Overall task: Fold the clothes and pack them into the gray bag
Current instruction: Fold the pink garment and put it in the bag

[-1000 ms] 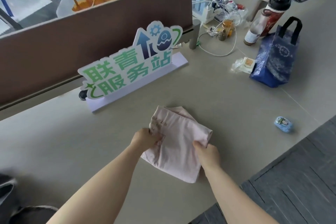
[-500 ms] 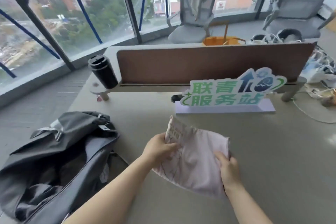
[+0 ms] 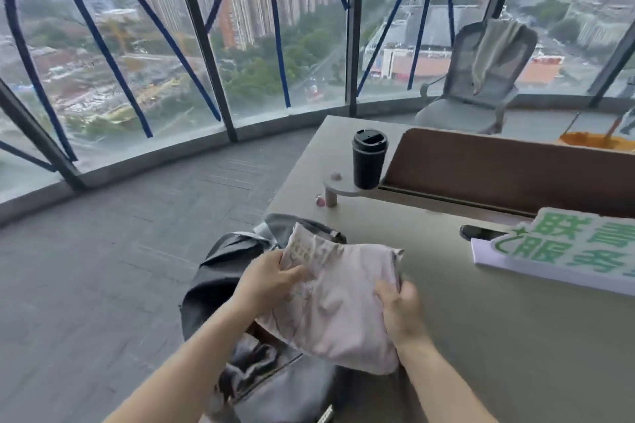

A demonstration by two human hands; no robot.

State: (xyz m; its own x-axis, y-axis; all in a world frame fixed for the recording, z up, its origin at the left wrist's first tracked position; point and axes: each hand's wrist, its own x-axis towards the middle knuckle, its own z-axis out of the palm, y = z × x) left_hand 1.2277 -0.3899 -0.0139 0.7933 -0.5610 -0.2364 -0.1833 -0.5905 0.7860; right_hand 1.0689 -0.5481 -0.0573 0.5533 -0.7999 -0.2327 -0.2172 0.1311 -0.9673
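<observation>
While both hands, left [image 3: 271,280] and right [image 3: 400,309], grip the soft, pale pink folded garment [image 3: 338,306], it hangs rumpled over the slack gray bag [image 3: 220,271] beside the smooth worktop [image 3: 515,336].

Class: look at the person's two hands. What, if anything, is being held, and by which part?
Both hold the folded pale pink cloth garment: left hand has its grip on the left edge, right hand on the right edge.
</observation>
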